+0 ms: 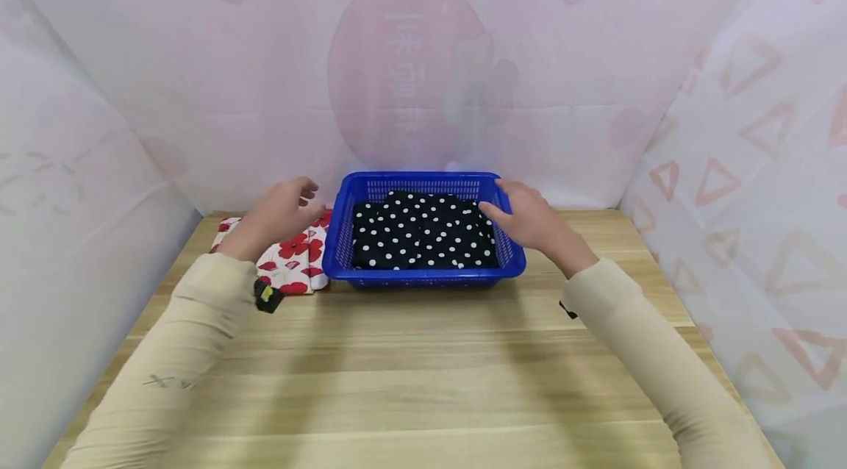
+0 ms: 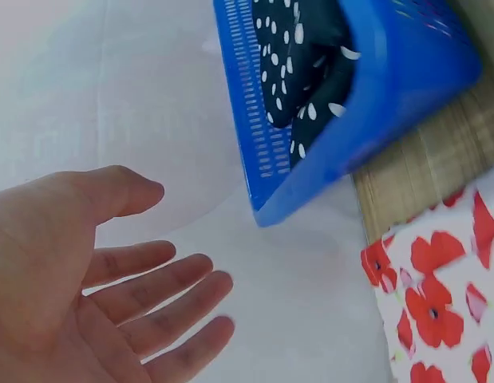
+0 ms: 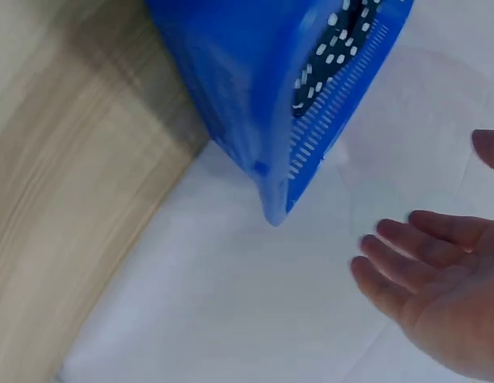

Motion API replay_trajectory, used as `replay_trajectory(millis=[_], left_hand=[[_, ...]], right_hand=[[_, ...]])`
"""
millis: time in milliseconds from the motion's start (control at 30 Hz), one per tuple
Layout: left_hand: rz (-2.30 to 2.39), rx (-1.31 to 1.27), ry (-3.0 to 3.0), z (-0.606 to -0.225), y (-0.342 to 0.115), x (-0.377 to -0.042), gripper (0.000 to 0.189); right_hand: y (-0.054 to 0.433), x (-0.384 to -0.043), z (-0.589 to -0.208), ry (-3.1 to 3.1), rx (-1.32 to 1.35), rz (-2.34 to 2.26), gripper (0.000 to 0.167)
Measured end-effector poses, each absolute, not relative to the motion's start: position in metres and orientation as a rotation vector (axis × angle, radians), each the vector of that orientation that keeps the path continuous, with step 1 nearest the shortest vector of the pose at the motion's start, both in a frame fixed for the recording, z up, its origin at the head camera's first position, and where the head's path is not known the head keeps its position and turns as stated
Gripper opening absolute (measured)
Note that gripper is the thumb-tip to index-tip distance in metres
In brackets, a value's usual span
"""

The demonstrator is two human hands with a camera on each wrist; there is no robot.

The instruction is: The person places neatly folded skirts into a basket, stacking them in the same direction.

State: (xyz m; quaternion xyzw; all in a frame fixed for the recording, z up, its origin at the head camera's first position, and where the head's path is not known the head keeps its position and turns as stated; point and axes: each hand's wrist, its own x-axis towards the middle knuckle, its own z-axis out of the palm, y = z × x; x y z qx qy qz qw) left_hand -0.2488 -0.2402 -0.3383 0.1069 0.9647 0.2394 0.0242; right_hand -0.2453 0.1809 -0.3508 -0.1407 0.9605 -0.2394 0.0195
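Note:
A blue plastic basket [image 1: 423,274] with slotted sides stands at the back of the table. Inside it lies folded black cloth with white polka dots [image 1: 423,230]. My left hand [image 1: 281,212] is held to the left of the basket, its fingers apart and holding nothing; the left wrist view shows the palm and spread thumb. Below that hand, a folded white cloth with red flowers [image 1: 294,259] lies beside the basket. On the other side, my right hand [image 1: 526,215] overlaps the basket's right rim in the head view, while the right wrist view shows its relaxed, bare fingers apart from the basket.
The wooden table [image 1: 410,373] extends in front of the basket. A pinkish printed curtain [image 1: 265,72] hangs behind it, and white sheeting with triangle patterns [image 1: 748,160] closes the right side. More pale sheeting [image 1: 73,182] hangs along the left.

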Motion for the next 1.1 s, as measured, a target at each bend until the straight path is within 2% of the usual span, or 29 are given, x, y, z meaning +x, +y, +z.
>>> replay_trajectory(millis=[233,533,800,1100], left_hand=[[0.576,0.354,2.981,-0.368,-0.27,-0.222,0.071],[0.432,0.248,3.06,-0.429,-0.31,-0.206,0.097],[0.384,0.122,3.055,-0.464,-0.332,-0.212,0.106],[0.341,0.058,3.014,-0.483,-0.348,-0.222,0.111]], right_hand=[[0.186,-0.23,-0.381,3.069,-0.576,-0.555,0.088],[0.191,-0.216,-0.415,3.08,-0.5,-0.51,0.099],[0.193,-0.214,-0.429,3.076,-0.472,-0.479,0.105],[0.191,-0.214,-0.443,3.093,-0.475,-0.492,0.107]])
